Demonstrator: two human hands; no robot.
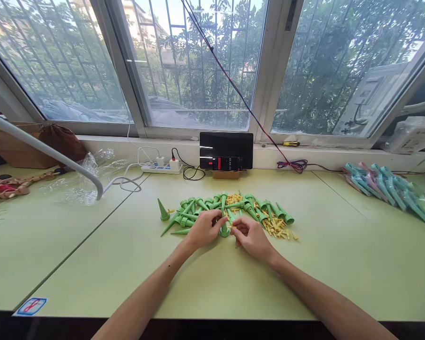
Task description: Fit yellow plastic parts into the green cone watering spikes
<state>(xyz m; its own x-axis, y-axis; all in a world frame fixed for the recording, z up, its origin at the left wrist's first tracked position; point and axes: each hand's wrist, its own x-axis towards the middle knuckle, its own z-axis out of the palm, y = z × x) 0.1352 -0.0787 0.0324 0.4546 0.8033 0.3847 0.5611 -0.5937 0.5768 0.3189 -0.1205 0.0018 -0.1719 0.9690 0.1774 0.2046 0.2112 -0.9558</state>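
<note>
My left hand (204,230) is closed around a green plastic cone spike (224,229), holding it at the middle of the table. My right hand (250,236) sits just right of it, fingers pinched on a small yellow piece (233,227) at the spike's side. Just beyond both hands lies a heap of green cone spikes (216,208). Mixed into that heap is a pile of small yellow pieces (274,225). One green cone (162,211) stands upright alone at the heap's left end.
A black screen with a phone (226,156) leans against the window sill. A white power strip (162,167) and cables lie to its left. Teal and pink packaged items (389,189) fill the right side. A white curved tube (42,148), clear bags and a brown pouch (62,140) occupy the left.
</note>
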